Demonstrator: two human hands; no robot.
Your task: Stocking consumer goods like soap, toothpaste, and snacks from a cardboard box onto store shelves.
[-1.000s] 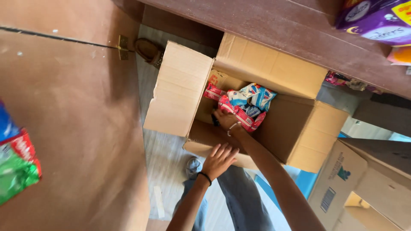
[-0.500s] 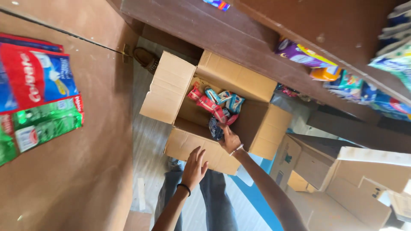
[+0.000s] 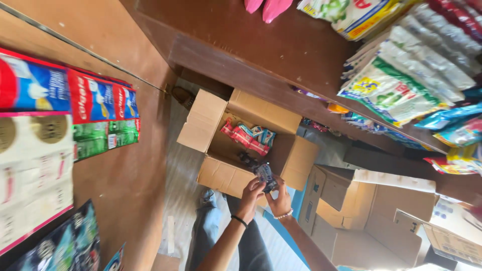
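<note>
Flat toothpaste cartons (image 3: 95,108) in red, blue and green lie in a row on a brown wooden shelf (image 3: 125,190) at the left. A second brown shelf (image 3: 261,55) runs above, with stacked detergent bags (image 3: 396,90) at its right end and two pink things (image 3: 263,7) at the top edge. More cardboard boxes (image 3: 371,211) stand on the floor at the lower right.

- The small packet (image 3: 264,175) held over the open cardboard box (image 3: 241,145) is too small and blurred to tell what it is; fingers of the left hand (image 3: 251,193) and right hand (image 3: 279,200) cover its lower part.
- A dark item (image 3: 247,159) inside the box is unclear.
- Boxes on the shelf (image 3: 125,190) left of the box are cut by the picture's edge.
- Pink things (image 3: 266,6) above the box are cut off at the top.
</note>
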